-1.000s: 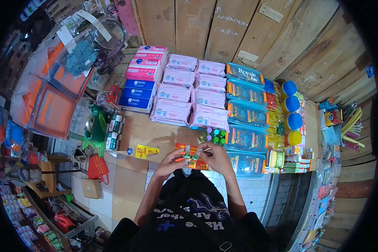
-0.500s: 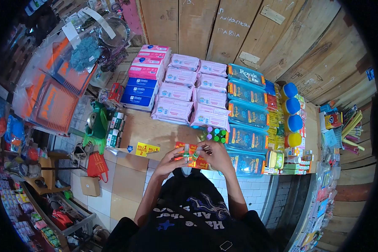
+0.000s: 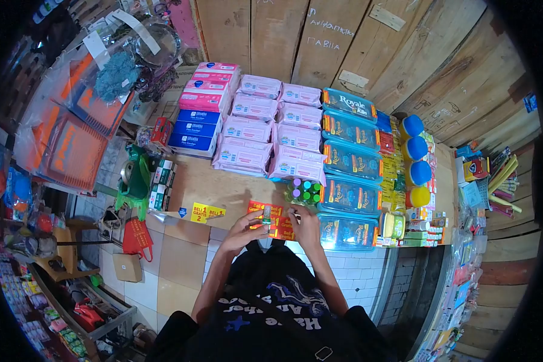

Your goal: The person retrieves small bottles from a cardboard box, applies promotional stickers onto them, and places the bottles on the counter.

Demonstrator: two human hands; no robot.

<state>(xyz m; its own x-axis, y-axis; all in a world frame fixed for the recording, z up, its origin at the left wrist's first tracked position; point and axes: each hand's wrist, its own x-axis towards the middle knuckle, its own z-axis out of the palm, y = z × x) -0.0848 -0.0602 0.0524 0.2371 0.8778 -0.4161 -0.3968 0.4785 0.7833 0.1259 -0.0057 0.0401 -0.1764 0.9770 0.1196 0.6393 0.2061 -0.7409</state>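
My left hand (image 3: 242, 232) holds a small bottle (image 3: 266, 215) upright between its fingers, at the front edge of the wooden shelf. Behind the bottle, a red and yellow promo label (image 3: 286, 228) hangs along that edge. My right hand (image 3: 306, 228) is to the right, over the label, with its fingers bent together near the small bottles; whatever its fingertips may hold is too small to make out. Just beyond it stands a group of small bottles (image 3: 303, 192) with green and purple caps.
Stacked pink wipe packs (image 3: 245, 128) and teal Royale packs (image 3: 351, 163) fill the shelf behind. Blue and yellow lidded jars (image 3: 417, 169) stand at the right. Small boxes (image 3: 161, 184) are at the left end, beside a green watering can (image 3: 135, 175). A plank wall rises behind.
My right hand has moved away from the bottle in my left hand, to the right and toward the capped bottles. The view has shifted slightly.
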